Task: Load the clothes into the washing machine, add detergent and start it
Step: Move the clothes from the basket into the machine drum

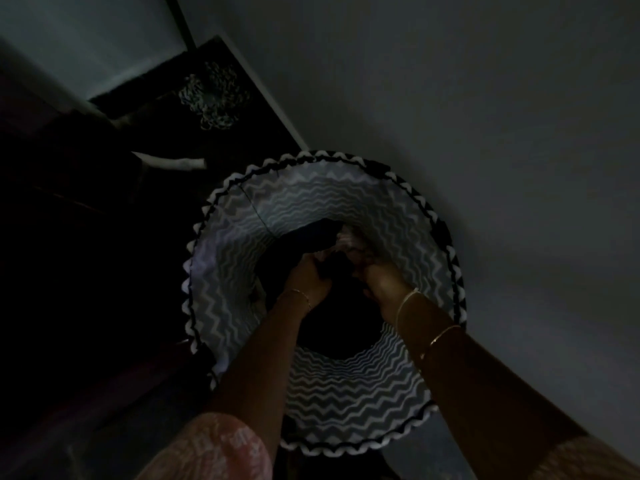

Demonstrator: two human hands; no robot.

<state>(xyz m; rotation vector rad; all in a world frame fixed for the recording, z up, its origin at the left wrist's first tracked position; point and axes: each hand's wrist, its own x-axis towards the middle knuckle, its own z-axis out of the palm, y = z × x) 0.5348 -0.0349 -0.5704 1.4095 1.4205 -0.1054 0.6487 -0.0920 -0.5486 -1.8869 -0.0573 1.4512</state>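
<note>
A round laundry basket [221,282] with a grey zigzag lining stands on the floor below me in dim light. Dark clothes [311,233] fill its bottom, with a paler garment [349,242] at the far side. Both my arms reach down inside. My left hand [306,275] grips a dark garment, fingers curled into the cloth. Beside it, my right hand [379,280] grips the same dark bundle. No washing machine or detergent is in view.
A pale wall [485,116] runs close behind the basket on the right. A dark mat [166,81] with a patterned cloth heap [211,95] lies at the upper left. The left side is too dark to make out.
</note>
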